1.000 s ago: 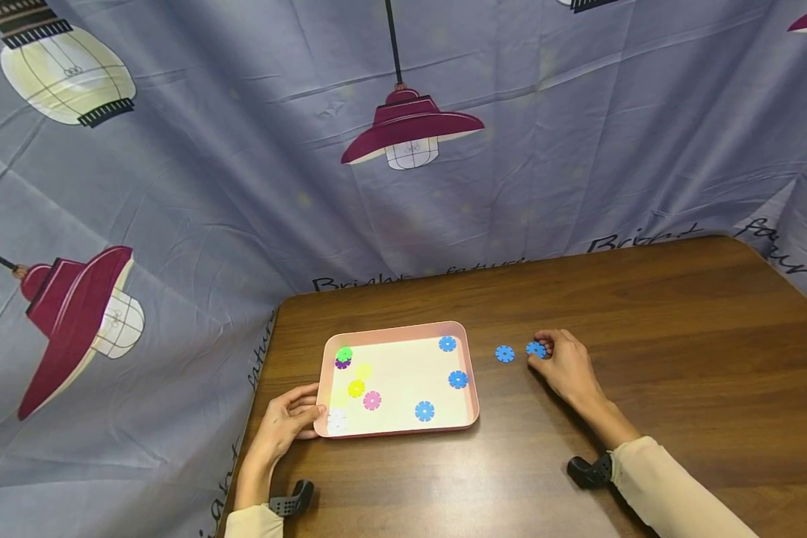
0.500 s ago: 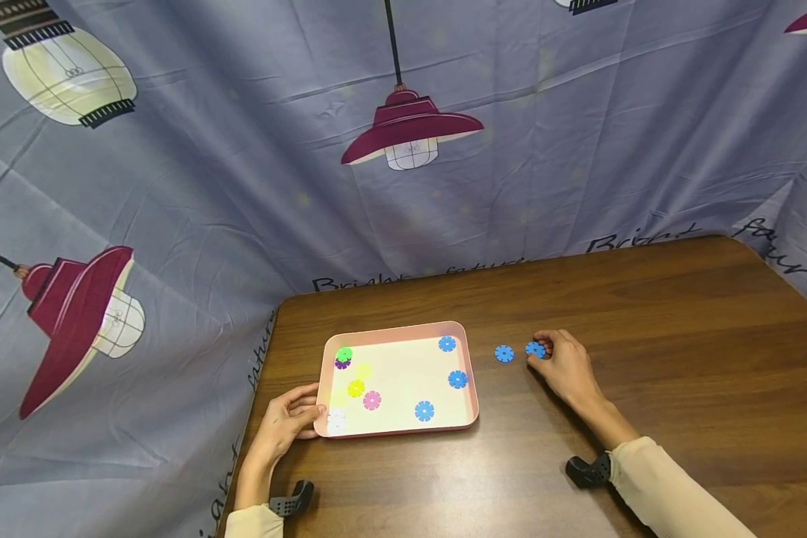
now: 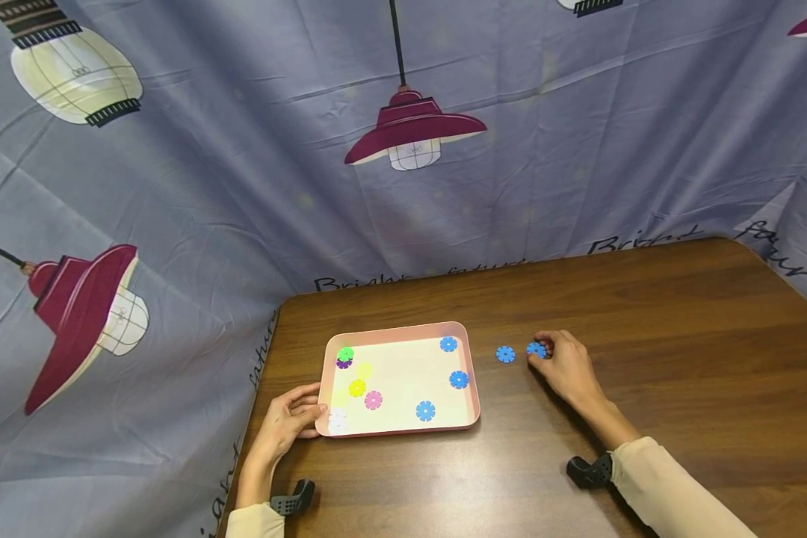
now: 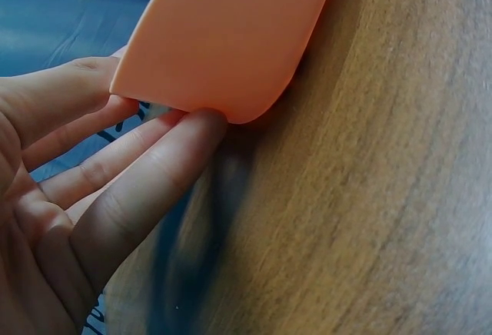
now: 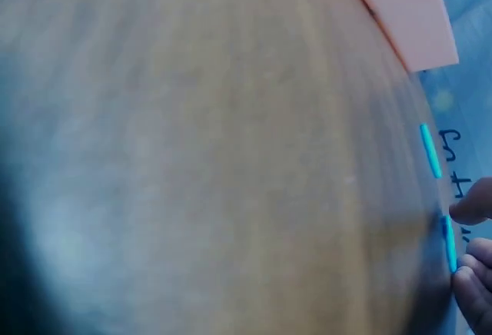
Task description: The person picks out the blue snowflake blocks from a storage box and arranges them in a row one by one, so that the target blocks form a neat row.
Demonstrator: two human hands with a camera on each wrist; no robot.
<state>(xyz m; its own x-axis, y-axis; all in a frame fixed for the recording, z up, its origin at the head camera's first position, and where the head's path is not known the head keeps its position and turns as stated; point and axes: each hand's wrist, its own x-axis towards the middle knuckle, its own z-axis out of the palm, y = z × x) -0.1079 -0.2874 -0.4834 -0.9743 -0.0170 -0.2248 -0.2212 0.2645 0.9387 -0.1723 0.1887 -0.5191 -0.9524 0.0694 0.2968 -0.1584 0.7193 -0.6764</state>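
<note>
My left hand (image 3: 288, 420) grips the near left corner of a shallow pink tray (image 3: 473, 396), thumb and fingers at its wall. In the left wrist view, fingertips meet the tray's outer wall (image 4: 223, 39) and its rounded bottom corner. To the tray's right, my right hand (image 3: 565, 366) pinches a blue notched snowflake disc (image 3: 534, 350) at the table surface, between thumb and fingers. Another blue disc (image 3: 505, 354) lies flat between that hand and the tray. The right wrist view catches both discs edge-on, the held disc (image 5: 450, 244) between the fingertips.
Inside the tray lie blue discs (image 3: 426, 411) on the right, with yellow (image 3: 357, 388), pink (image 3: 373, 400), green (image 3: 346, 353), purple and white ones on the left. The brown wooden table (image 3: 679, 359) reaches back to a grey-blue curtain (image 3: 511, 187) printed with lamps.
</note>
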